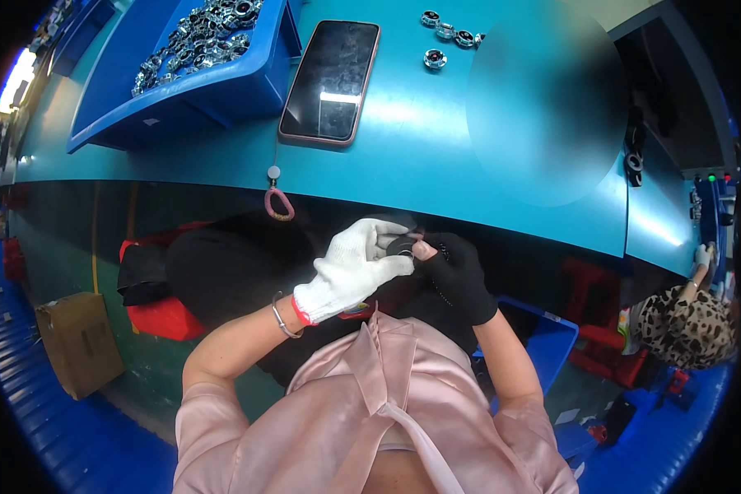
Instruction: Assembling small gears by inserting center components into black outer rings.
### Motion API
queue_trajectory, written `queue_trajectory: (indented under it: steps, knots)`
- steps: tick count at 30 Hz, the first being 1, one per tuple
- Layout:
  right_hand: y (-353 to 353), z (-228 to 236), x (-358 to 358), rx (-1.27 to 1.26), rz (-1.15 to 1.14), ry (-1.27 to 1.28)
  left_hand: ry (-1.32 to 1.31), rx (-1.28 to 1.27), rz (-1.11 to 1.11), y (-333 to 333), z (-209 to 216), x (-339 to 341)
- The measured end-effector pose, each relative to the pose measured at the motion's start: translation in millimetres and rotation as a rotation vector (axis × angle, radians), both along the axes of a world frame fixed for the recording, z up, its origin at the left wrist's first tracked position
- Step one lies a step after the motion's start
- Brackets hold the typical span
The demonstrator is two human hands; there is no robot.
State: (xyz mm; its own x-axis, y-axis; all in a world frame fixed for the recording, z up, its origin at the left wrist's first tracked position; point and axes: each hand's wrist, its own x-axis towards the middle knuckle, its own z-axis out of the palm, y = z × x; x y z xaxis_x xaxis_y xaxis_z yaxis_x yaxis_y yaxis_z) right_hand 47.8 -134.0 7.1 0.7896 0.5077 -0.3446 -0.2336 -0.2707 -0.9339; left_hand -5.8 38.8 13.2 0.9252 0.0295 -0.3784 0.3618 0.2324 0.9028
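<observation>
Just below the table edge, my two hands meet in front of my body. My left hand, in a white knitted glove with a red cuff, is closed with thumb and fingers around a small dark part with a shiny rim. My right hand wears a black glove with a bare thumb tip; its fingers are closed against the same part from the other side. Most of this part is hidden by fingers, so its exact kind cannot be told.
On the teal table lie a phone and several loose shiny round parts. A blue bin holds many similar parts. A pink loop hangs at the edge. A cardboard box stands left; another person sits right.
</observation>
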Motion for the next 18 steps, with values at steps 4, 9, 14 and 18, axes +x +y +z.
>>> queue_trajectory:
  steps: [4, 9, 14, 18]
  knots:
    - [-5.6, -2.1, 0.8, 0.051, 0.024, -0.288, 0.101, -0.257, 0.010, 4.5, 11.7, 8.1]
    - [-7.2, -1.5, 3.1, -0.169, 0.200, -0.574, 0.151, -0.547, 0.029, 8.3, 5.1, 8.8]
    - [-17.0, -6.9, 18.8, 0.163, 0.301, -0.127, 0.269, -0.476, -0.073, 15.3, 0.8, 6.2]
    - [-16.3, 6.1, 18.6, -0.231, 0.257, 0.038, 0.321, -0.534, -0.014, 15.7, -1.4, 3.6]
